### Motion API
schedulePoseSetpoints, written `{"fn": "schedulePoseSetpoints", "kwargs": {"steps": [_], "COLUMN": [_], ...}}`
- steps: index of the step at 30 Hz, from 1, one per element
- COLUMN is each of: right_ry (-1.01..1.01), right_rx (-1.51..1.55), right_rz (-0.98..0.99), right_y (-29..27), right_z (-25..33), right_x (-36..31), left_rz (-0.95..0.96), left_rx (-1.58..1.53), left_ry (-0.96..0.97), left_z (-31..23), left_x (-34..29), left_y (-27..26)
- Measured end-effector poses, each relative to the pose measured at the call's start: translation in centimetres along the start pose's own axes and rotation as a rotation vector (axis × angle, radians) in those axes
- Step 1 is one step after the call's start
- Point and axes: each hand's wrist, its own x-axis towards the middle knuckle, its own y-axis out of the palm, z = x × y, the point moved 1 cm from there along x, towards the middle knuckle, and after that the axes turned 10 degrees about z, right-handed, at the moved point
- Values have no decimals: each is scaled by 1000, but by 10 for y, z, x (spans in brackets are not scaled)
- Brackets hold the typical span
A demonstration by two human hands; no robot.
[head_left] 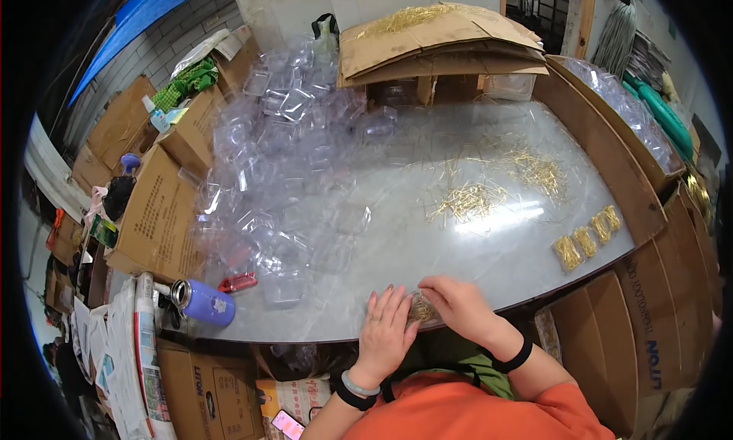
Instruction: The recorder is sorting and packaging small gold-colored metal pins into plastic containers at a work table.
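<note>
A small, clear plastic packet filled with thin gold-coloured metal pieces (422,309) lies between the two hands at the near edge of the glossy grey table (489,258), just right of the left hand (384,331) and left of the right hand (463,308), both about equally near. The left fingers are outstretched almost side by side and the right fingers are bent over its far end; whether either pair pinches it, I cannot tell. Partly covered, it looks shiny and tightly filled, its long axis seemingly pointing away from the person.
</note>
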Motion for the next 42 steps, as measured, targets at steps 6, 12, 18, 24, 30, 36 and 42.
{"fn": "schedulePoseSetpoints", "kwargs": {"steps": [6, 12, 18, 24, 30, 36, 42], "right_ry": [-96, 32, 27, 174, 230, 248, 241], "right_rx": [-320, -172, -653, -619, -546, -685, -576], "right_rz": [-62, -84, 288, 289, 332, 137, 58], "right_y": [17, -13, -94, -84, -52, -35, -27], "right_z": [-3, -18, -105, -145, -77, -59, -70], "right_x": [-12, -6, 51, 45, -18, -37, -24], "left_rz": [29, 132, 103, 39, 89, 148, 174], "left_rx": [-10, 155, 279, 50, -107, -25, 114], "left_ry": [-9, -129, -292, -50, 190, 179, 130], "left_z": [-2, 19, 42, 5, -15, -26, -32], "left_x": [3, 4, -2, -15, -11, 13, 19], "left_y": [-4, -15, -44, -33, -14, 11, 17]}}
